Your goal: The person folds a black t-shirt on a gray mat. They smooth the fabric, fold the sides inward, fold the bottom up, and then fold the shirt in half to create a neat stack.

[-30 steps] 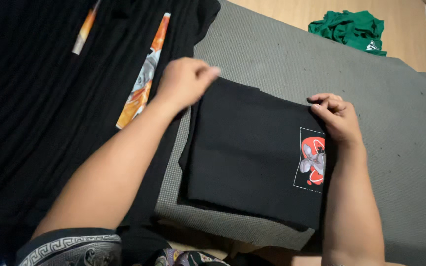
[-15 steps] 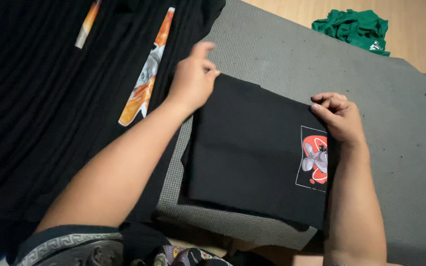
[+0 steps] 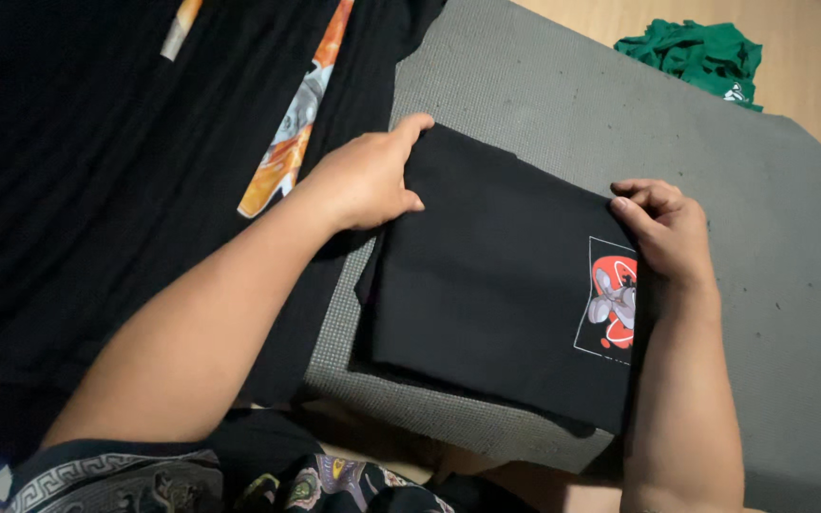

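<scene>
Between left hand (image 3: 368,180) and right hand (image 3: 667,231), apparently gripped, lies folded black shirt (image 3: 486,285).

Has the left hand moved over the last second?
Yes. The left hand went from lying flat on the folded black T-shirt, lifted briefly, and now grips that shirt's left edge, nearer the gray mat edge. The right hand stayed at the right edge.

Folded black shirt (image 3: 486,285) with a red-and-grey print, apparently a cartoon, lies flat at the grey mat's (image 3: 544,85) near-left corner.
</scene>
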